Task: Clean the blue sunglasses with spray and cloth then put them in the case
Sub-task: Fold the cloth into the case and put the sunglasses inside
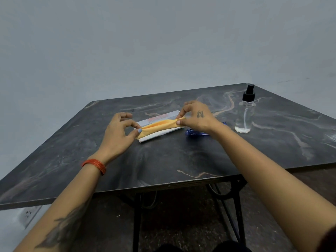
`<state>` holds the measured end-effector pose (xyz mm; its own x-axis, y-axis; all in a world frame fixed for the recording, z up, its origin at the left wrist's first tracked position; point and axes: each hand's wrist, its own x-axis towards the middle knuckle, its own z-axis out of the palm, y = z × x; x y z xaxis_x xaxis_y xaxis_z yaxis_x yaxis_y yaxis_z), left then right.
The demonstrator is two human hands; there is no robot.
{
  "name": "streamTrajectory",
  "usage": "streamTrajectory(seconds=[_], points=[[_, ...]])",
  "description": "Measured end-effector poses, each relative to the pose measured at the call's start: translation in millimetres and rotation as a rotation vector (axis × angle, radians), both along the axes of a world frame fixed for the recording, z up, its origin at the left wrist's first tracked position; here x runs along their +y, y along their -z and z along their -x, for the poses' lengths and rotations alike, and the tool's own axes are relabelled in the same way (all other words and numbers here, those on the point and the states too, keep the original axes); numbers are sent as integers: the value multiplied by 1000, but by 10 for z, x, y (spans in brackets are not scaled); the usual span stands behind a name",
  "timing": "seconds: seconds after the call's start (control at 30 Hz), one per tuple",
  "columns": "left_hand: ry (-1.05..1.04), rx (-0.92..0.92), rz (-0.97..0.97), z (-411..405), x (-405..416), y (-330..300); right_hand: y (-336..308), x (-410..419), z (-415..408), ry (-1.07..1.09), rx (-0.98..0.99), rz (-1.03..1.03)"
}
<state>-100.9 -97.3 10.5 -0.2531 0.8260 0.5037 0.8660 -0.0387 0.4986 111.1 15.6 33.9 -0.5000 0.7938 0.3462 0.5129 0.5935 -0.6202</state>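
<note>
A yellow cloth [160,126] is stretched between my two hands just above a flat white case [156,136] with red print. My left hand [118,131] pinches the cloth's left end between thumb and forefinger. My right hand [196,115] pinches the right end. The blue sunglasses [192,133] lie on the table right of the case, mostly hidden under my right wrist. A clear spray bottle [245,113] with a black nozzle stands upright further right, apart from both hands.
Everything rests on a dark marble-patterned table [163,160] with black metal legs, set against a plain grey wall. The table's near edge runs below my forearms. A wall socket [30,214] shows at the lower left.
</note>
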Motion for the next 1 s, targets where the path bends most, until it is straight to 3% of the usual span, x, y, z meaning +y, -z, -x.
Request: streamTrajectory(seconds=[0.2,0.33,0.67,1.0], points=[[79,-61,36,109,84,49,-3,176,150,-60,-130,170],[91,-54,-22,157,149,75,2,241,201,-44,-95,184],[78,96,-232,202,249,241,34,340,325,57,-72,53],[70,184,-305,180,266,264,113,356,425,204,-45,-53]])
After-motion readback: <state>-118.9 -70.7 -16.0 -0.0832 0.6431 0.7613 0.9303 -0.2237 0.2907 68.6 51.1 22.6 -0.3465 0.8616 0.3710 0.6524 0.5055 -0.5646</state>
